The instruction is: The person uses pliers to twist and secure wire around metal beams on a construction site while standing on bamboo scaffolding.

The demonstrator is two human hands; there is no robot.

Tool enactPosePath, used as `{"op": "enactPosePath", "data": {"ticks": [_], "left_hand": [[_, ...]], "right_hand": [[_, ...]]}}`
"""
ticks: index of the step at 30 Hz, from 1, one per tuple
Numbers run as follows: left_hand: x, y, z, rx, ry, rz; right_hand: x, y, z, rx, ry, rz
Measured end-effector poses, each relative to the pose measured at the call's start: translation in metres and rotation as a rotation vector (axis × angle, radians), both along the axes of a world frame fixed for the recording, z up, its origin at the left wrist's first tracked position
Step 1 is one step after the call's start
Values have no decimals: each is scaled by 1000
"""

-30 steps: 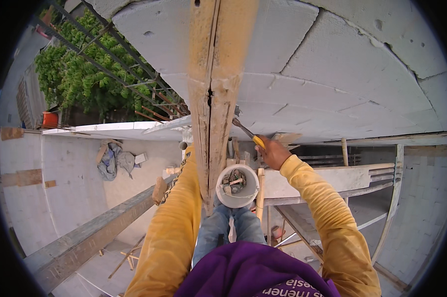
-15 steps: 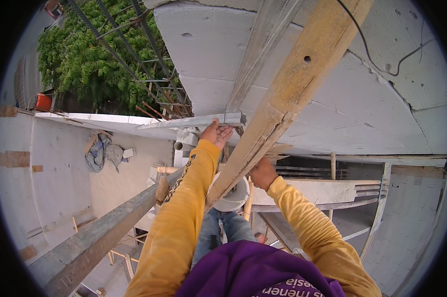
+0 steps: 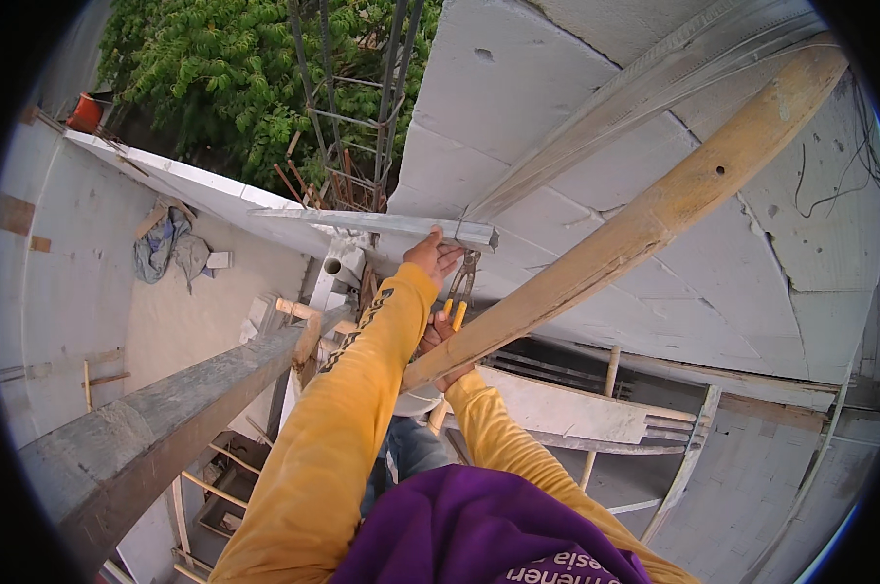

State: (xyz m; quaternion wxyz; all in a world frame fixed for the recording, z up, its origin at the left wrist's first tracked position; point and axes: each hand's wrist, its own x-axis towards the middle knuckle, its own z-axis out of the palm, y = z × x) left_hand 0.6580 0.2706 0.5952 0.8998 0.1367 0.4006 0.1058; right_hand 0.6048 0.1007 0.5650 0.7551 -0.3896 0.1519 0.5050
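Note:
My left hand (image 3: 434, 259) is at the right end of a grey metal channel bar (image 3: 382, 224), thumb up against its side and fingers curled below. Just beneath that end, my right hand (image 3: 440, 333) grips pincers (image 3: 465, 282) by their yellow handles. The pincers' jaws point up at the bar, close to a thin wire tie. A second, upright metal channel (image 3: 596, 122) meets the bar there, against a grey block wall (image 3: 518, 127). A thick yellow-brown pole (image 3: 635, 234) slants across in front and hides part of my right hand and wrist.
At left a heavy wooden beam (image 3: 158, 419) runs toward me. A pipe end (image 3: 334, 266) stands beside the wall corner. Steel rebar (image 3: 352, 117) rises before green foliage. Lower down are a crumpled grey sheet (image 3: 172, 243) and bamboo scaffolding (image 3: 610, 370). Loose wire (image 3: 839, 185) hangs at right.
My right hand has come up from behind the pole, and the pincers now show near the bar's end. My left hand stays at the bar. The view has turned and shifted.

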Motion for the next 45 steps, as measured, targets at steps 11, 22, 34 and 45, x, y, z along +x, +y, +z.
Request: {"op": "enactPosePath", "data": {"ticks": [11, 22, 34, 45], "left_hand": [[3, 3, -3, -57, 26, 40], [6, 4, -9, -83, 48, 53], [-2, 3, -3, -69, 43, 48], [-3, -2, -28, -116, 71, 11]], "right_hand": [[85, -62, 27, -1101, -1702, 865], [175, -21, 171, -1051, -2209, 1512], [76, -29, 121, -359, -98, 520], [12, -32, 117, -31, 200, 295]]}}
